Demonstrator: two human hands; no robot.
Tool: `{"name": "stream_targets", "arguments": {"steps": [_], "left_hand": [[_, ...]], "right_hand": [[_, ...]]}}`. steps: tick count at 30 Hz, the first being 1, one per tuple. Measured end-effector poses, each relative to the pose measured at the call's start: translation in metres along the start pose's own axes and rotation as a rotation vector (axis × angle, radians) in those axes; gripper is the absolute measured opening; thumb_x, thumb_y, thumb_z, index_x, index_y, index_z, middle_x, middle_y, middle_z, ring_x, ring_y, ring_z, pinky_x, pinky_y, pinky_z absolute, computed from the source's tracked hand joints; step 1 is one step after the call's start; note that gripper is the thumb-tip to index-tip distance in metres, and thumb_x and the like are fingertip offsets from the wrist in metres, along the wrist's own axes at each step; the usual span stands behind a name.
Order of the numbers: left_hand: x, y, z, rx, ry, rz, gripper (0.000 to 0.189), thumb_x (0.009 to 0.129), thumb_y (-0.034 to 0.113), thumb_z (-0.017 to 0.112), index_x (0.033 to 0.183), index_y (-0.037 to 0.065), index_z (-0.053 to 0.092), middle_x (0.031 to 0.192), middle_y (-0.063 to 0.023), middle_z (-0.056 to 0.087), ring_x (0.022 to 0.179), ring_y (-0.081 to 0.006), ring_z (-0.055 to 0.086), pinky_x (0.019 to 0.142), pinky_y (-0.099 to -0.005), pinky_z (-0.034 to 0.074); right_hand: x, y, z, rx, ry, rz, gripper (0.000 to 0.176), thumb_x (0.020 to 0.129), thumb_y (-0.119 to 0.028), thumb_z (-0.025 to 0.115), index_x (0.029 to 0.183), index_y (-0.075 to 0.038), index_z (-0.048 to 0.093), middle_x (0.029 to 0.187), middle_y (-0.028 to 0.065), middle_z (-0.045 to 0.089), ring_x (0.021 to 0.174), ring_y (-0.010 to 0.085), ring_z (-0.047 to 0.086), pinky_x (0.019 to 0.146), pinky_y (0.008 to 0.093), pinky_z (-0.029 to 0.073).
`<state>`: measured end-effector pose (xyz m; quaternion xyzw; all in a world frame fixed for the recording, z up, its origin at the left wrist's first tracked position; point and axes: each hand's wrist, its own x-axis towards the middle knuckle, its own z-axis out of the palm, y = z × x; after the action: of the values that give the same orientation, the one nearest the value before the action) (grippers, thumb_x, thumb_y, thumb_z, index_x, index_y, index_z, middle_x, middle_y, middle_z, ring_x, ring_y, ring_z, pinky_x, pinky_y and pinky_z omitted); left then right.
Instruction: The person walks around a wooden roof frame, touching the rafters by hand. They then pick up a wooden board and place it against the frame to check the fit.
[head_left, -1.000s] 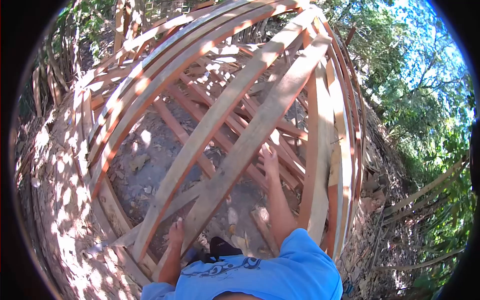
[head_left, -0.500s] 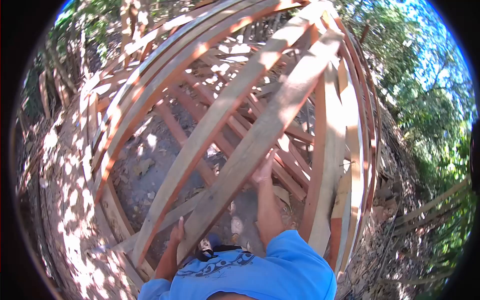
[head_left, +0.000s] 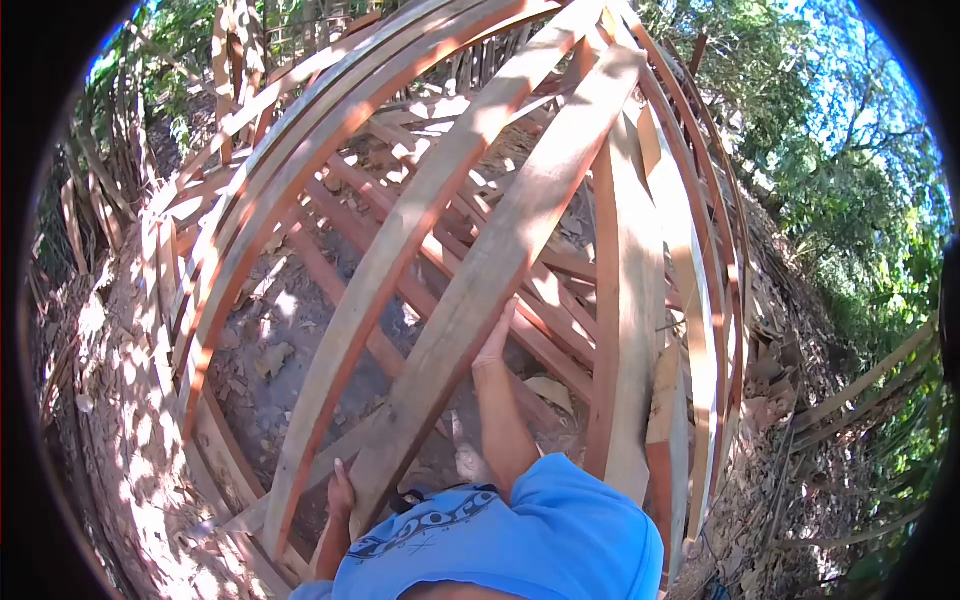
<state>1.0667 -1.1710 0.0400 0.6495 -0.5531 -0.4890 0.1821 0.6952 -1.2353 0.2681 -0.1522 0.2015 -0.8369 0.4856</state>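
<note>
A long, thick wooden plank (head_left: 470, 280) slants from the upper middle down towards my body. Its lower end lies close to my shirt. My left hand (head_left: 340, 490) is against the left edge near that end, its fingertips pointing up along the wood. Farther up, my right hand (head_left: 494, 345) supports the right edge from below, and part of its fingers is hidden by the plank. Just to the left runs another plank (head_left: 400, 230), nearly parallel. On the right, a wide pale plank (head_left: 632, 300) leans towards the same top point.
More leaning planks (head_left: 290, 170) stand at the left, and others (head_left: 715, 260) at the right. Reddish beams (head_left: 375, 230) cross low behind them. A board (head_left: 335, 450) lies under the plank's lower part. Dry leaves cover the ground (head_left: 130, 430); trees (head_left: 840, 130) stand beyond.
The view has shifted, so the planks' upper ends and my right hand appear farther left. Both hands stay at about the same places on the plank.
</note>
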Motion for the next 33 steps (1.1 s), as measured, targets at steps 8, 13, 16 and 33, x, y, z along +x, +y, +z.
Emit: {"name": "stream_targets", "arguments": {"steps": [8,13,16,33], "left_hand": [[-0.022,0.006,0.003,0.015,0.111,0.083,0.079,0.09,0.057,0.02,0.1,-0.011,0.059,0.097,-0.0345,0.057,0.101,-0.0441,0.053,0.086,-0.0448,0.038],[-0.021,-0.002,-0.002,0.0,0.147,0.052,0.08,0.09,0.058,0.021,0.094,-0.013,0.059,0.093,-0.035,0.057,0.098,-0.044,0.055,0.084,-0.045,0.039],[-0.026,-0.005,-0.006,-0.014,0.121,0.019,0.081,0.09,0.058,0.023,0.094,-0.014,0.059,0.092,-0.0347,0.058,0.097,-0.0433,0.055,0.084,-0.045,0.039],[-0.043,-0.026,0.01,0.003,0.026,0.002,0.079,0.089,0.06,0.022,0.093,-0.009,0.06,0.09,-0.0319,0.059,0.095,-0.0419,0.055,0.082,-0.044,0.038]], "right_hand": [[-0.026,-0.021,0.023,0.05,-0.141,-0.026,0.076,0.081,-0.069,0.034,0.131,-0.011,0.039,0.126,0.0062,0.048,0.111,0.0229,0.049,0.093,0.0371,0.042],[-0.034,-0.021,0.033,0.042,-0.101,-0.027,0.084,0.077,-0.072,0.039,0.131,-0.007,0.037,0.124,0.0095,0.05,0.109,0.0249,0.051,0.091,0.0402,0.045],[-0.037,-0.022,0.033,-0.001,-0.106,-0.037,0.083,0.078,-0.071,0.038,0.131,-0.008,0.036,0.125,0.0089,0.048,0.11,0.0244,0.051,0.091,0.0397,0.044],[-0.083,-0.054,0.043,-0.074,0.016,-0.153,0.088,0.075,-0.076,0.032,0.129,-0.006,0.038,0.118,0.0114,0.051,0.105,0.0246,0.053,0.087,0.039,0.047]]}}
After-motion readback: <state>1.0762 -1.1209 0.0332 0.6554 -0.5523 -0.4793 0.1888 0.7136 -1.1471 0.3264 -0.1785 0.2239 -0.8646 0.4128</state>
